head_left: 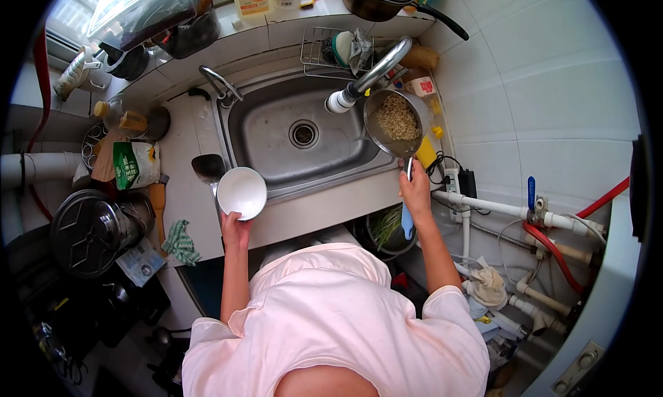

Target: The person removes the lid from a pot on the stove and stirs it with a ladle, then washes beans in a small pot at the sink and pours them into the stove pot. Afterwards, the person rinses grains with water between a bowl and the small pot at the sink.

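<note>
My left hand (236, 229) grips the near rim of a white bowl (243, 192), which looks empty at the sink's front left corner. A black-headed spatula (208, 167) lies beside the bowl, its handle partly hidden. In my right hand (416, 191) is the handle of a round metal pan (373, 130); the blue grip end shows below my fingers. Brown grains (398, 118) lie inside the pan, above the sink's right edge. I cannot tell whether its bottom is solid or mesh. Between my hands lies the steel sink (266, 148) with its drain (303, 134).
A faucet (380, 69) with a white nozzle reaches over the sink near the pan. A smaller tap (221, 84) stands back left. A green cloth (181, 243) and a lidded pot (90, 231) are left. Pipes (511, 209) and a power socket (452, 183) line the right wall.
</note>
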